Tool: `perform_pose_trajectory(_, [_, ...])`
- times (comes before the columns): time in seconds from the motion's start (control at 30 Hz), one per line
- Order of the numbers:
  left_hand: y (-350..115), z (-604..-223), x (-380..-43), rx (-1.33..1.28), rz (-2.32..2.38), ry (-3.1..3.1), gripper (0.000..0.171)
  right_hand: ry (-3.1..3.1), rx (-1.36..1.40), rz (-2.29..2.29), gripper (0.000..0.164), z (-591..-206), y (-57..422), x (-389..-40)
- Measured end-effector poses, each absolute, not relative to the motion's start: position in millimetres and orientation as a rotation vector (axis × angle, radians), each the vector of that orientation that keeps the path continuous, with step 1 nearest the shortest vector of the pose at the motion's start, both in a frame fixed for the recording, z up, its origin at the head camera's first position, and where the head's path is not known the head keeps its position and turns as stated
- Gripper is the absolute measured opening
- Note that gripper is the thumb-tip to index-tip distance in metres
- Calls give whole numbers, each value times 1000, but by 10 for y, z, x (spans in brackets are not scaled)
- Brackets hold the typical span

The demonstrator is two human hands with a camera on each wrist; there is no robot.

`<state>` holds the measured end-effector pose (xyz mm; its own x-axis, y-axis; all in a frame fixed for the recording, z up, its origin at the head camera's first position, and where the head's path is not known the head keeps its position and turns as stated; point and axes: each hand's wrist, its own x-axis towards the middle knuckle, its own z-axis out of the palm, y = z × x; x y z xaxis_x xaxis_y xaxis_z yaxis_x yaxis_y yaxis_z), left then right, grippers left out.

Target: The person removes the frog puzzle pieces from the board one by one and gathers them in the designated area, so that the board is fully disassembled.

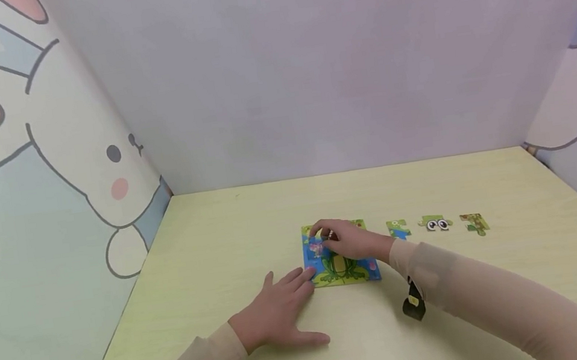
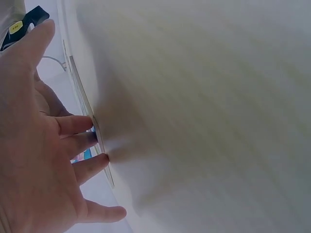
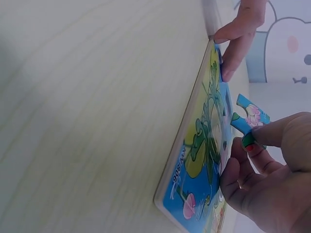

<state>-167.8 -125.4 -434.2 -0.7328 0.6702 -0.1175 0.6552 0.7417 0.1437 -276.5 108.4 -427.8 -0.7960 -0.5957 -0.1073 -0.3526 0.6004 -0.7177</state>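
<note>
A square frog puzzle board [image 1: 334,281] lies on the table, its picture showing a green frog on blue with pink flowers. Over its upper part my right hand [image 1: 350,241] pinches a puzzle piece [image 3: 253,116] between thumb and fingers. That piece is blue with a pink flower and green edges, and it stands tilted above the board in the right wrist view. My left hand [image 1: 281,307] is spread flat beside the board, fingertips on its lower left edge. Part of the frog picture is hidden under my right hand.
Three loose puzzle pieces lie right of the board: a green and blue one [image 1: 398,229], one with two frog eyes [image 1: 436,224] and a brown and green one [image 1: 475,223]. The pale wooden table [image 1: 208,233] meets a plain back wall [image 1: 308,80] and a rabbit-painted side wall [image 1: 68,166].
</note>
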Motion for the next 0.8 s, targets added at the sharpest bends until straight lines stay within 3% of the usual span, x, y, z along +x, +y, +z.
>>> perform_pose_trajectory(0.33, [-1258, -4366, -1672, 1074, 123, 2800, 83, 2503, -794, -1089, 31, -4241, 1312, -2762])
perform_pose_trajectory(0.8, [-1266, -4327, -1655, 1074, 161, 2800, 80, 2590, -739, -924, 28, -4220, 2304, -2490])
